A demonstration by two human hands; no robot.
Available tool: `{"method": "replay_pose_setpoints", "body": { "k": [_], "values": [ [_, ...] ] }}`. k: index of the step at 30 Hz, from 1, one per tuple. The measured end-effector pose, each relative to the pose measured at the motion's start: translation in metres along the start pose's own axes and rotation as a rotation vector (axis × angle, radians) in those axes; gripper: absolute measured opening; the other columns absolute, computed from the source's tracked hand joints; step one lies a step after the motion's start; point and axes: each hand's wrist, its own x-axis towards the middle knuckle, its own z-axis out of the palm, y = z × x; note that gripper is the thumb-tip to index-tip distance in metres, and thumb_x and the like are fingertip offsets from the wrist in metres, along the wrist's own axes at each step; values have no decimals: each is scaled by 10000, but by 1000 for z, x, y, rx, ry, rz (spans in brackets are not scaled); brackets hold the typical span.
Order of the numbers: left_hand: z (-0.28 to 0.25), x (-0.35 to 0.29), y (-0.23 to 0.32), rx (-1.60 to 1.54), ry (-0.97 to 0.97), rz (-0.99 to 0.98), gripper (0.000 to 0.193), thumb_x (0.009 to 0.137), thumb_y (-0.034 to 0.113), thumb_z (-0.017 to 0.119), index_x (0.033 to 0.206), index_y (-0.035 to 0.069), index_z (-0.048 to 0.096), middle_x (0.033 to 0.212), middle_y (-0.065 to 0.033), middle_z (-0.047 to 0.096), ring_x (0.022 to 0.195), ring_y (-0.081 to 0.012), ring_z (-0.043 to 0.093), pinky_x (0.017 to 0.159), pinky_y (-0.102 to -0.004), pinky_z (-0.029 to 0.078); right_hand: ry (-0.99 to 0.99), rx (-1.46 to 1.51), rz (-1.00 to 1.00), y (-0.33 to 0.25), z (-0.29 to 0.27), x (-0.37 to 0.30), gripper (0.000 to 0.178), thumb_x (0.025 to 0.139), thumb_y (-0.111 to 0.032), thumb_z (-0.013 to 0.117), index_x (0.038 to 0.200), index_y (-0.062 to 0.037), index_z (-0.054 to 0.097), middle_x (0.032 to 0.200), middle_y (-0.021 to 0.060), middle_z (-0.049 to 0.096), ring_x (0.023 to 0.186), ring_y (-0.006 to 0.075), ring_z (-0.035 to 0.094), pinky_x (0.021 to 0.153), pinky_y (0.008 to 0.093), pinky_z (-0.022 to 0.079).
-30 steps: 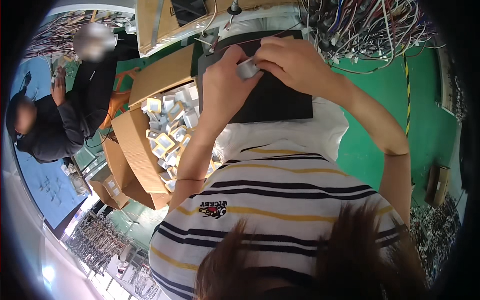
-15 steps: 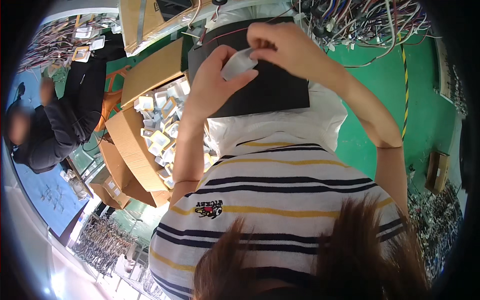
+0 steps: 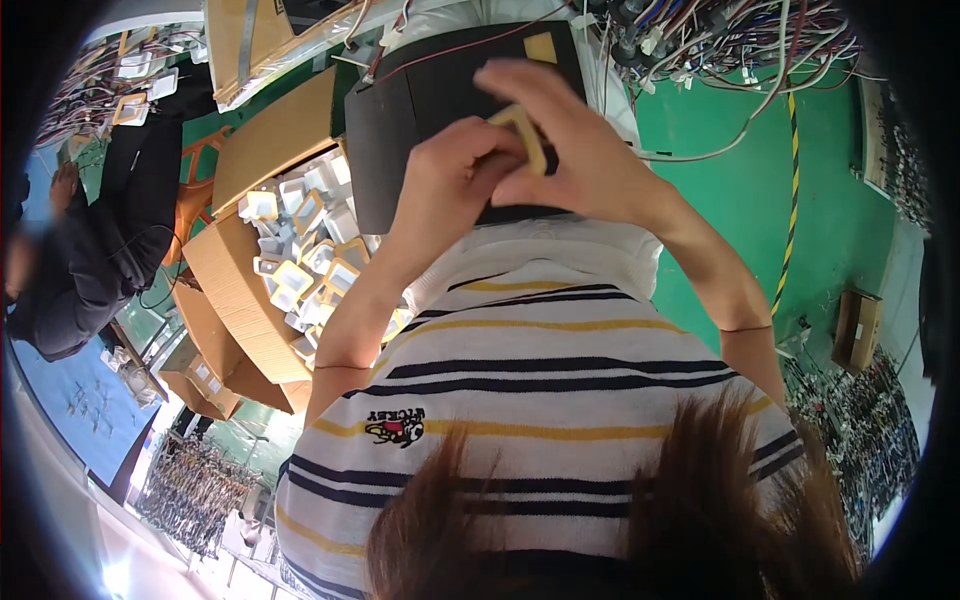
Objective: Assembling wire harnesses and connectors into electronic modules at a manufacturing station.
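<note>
A small squarish housing with a yellow rim (image 3: 529, 135) is between my two hands above a black board. My left hand (image 3: 460, 165) is closed, its fingers curled against the housing's near-left edge; the fingertips are partly hidden. My right hand (image 3: 585, 150) grips the housing from the right, thumb underneath and upper fingers stretched out, slightly blurred. Below the hands, the black board (image 3: 385, 160) lies across my lap on white wrapping. A flat yellow piece (image 3: 540, 47) sits on its far right part.
To the left, an open cardboard box (image 3: 240, 290) holds many white housings (image 3: 292, 280), some yellow-rimmed. Bundled wires (image 3: 700, 35) hang at the far right, and a thin red wire crosses the board. Another person in dark clothes (image 3: 80, 270) sits at the left by a blue table (image 3: 85, 400).
The housing has turned, so its yellow rim now shows instead of its white side. Both hands came nearer to me and closer together. The yellow piece on the board has come into sight.
</note>
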Motion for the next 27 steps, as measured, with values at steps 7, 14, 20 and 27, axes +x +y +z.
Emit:
{"method": "replay_pose_setpoints", "body": {
  "k": [7, 14, 20, 27],
  "values": [
    [-22, -1, 17, -415, 103, -360, 136, 845, -46, 628, 971, -11, 588, 854, -78, 646, 754, -110, 643, 675, -218, 526, -124, -770, -71, 15, -62, -20, 633, 624, -122, 788, 1207, -42, 556, 1198, 113, 564, 1097, 293, 555, 937, 379, 458],
    [-14, 15, 33, -459, 155, -216, 114, 844, 12, 675, 934, -15, 610, 799, -55, 641, 697, -92, 619, 638, -190, 508, 75, 172, 163, -21, -25, -11, 134, 913, -63, 608, 1034, -23, 568, 878, -16, 553, 781, 19, 497, 687, 165, 416],
    [-18, 13, 26, -531, 145, -350, 115, 884, 86, 647, 932, -15, 618, 764, -62, 648, 662, -107, 626, 606, -211, 522, 88, 130, 208, -20, -36, 1, 79, 885, -56, 642, 943, -4, 628, 815, -20, 590, 714, 21, 507, 635, 175, 418],
    [-12, 12, 19, -678, 185, -366, 141, 908, 106, 618, 961, -24, 609, 792, -93, 662, 703, -142, 657, 659, -246, 560, 11, 48, 313, -21, -45, 5, 86, 860, -59, 673, 910, 8, 655, 782, -22, 608, 701, 22, 527, 630, 168, 425]
  ]
}}
